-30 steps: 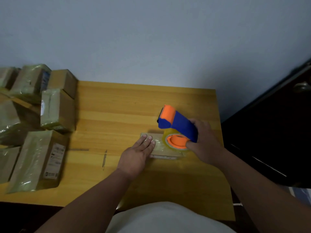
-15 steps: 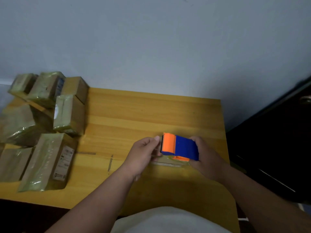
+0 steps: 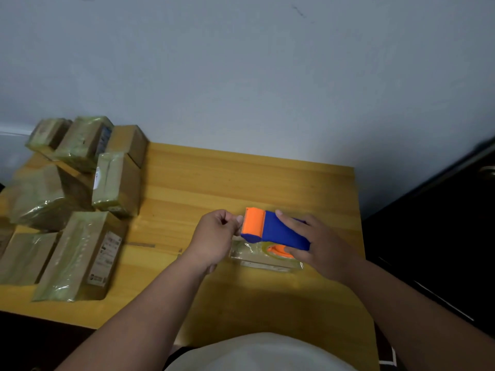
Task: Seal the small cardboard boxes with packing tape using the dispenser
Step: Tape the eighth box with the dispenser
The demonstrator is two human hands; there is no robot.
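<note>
A small flat cardboard box (image 3: 263,259), glossy with tape, lies on the wooden table (image 3: 241,180) right of centre. Just above it, my right hand (image 3: 318,245) grips the blue and orange tape dispenser (image 3: 270,230), orange head pointing left. My left hand (image 3: 217,236) is at the dispenser's orange front, fingertips pinched together at the toothed edge; the tape end itself is too small to make out. The dispenser hides the middle of the box top.
Several taped cardboard boxes (image 3: 80,253) are stacked and laid across the table's left side. A pale wall rises behind the table. A dark door (image 3: 442,223) stands to the right. Bare wood lies behind and left of the small box.
My left hand lifted off the box and came up to pinch at the dispenser's front. The dispenser tipped down from tilted to nearly level over the box.
</note>
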